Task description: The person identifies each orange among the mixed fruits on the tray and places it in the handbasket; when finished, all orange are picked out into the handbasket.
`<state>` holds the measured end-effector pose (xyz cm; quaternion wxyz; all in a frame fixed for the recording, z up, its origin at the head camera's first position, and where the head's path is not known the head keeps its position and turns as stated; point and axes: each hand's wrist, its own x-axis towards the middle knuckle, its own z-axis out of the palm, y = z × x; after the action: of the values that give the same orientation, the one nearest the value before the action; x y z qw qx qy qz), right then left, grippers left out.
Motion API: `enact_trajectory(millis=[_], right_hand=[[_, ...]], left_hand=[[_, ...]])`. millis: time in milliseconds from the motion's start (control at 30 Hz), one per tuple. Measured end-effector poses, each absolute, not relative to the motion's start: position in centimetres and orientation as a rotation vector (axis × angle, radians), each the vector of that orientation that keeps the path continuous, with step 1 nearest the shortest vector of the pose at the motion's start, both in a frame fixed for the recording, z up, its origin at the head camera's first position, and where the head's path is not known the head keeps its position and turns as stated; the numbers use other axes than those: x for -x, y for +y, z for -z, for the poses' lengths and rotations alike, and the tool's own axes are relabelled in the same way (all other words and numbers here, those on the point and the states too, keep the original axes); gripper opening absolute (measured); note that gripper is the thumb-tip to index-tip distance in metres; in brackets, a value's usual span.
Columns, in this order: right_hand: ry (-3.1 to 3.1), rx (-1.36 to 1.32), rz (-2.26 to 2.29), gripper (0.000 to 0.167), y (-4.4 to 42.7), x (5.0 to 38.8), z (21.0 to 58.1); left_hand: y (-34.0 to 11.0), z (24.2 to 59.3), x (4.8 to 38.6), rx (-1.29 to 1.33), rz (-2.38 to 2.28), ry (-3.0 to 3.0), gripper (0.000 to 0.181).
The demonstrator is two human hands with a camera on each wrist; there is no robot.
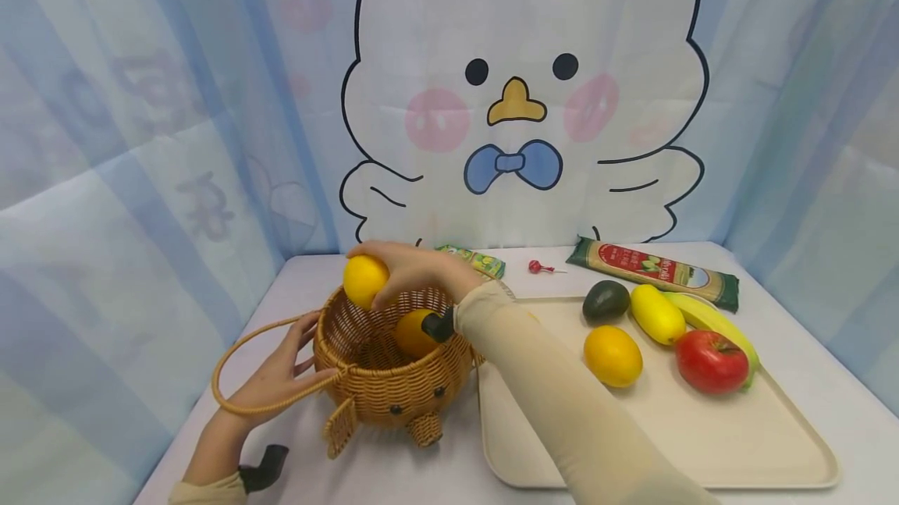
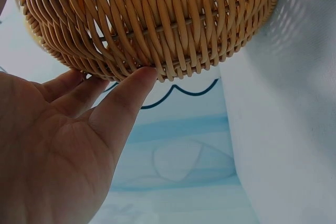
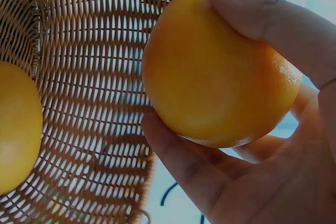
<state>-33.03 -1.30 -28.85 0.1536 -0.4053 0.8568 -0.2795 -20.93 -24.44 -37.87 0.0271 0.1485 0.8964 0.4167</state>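
Clamps smooth, round yellow-orange fruit (image 1: pixel 365 283) in fingers of right hand (image 1: pixel 414 267), at ten-o'clock rim of bowl-shaped brown wicker basket (image 1: pixel 378 389), touching nine-o'clock side with spread-fingered left hand (image 1: pixel 277 376).

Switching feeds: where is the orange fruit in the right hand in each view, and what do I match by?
Head: left of centre, the orange fruit in the right hand, above the wicker basket.
Left wrist: can't be picked out; a bit of orange shows through the weave, source unclear.
Right wrist: upper right of centre, between thumb and fingers.
Shared landmark: the basket's woven wall.
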Motion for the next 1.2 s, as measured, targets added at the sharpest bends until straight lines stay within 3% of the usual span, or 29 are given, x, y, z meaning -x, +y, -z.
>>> enact_trajectory(millis=[1200], right_hand=[[2.445, 1.045, 0.65, 0.069, -4.0, 33.2, 31.9]], left_hand=[[-24.4, 37.9, 20.8, -0.471, -1.288, 2.779, 0.086]])
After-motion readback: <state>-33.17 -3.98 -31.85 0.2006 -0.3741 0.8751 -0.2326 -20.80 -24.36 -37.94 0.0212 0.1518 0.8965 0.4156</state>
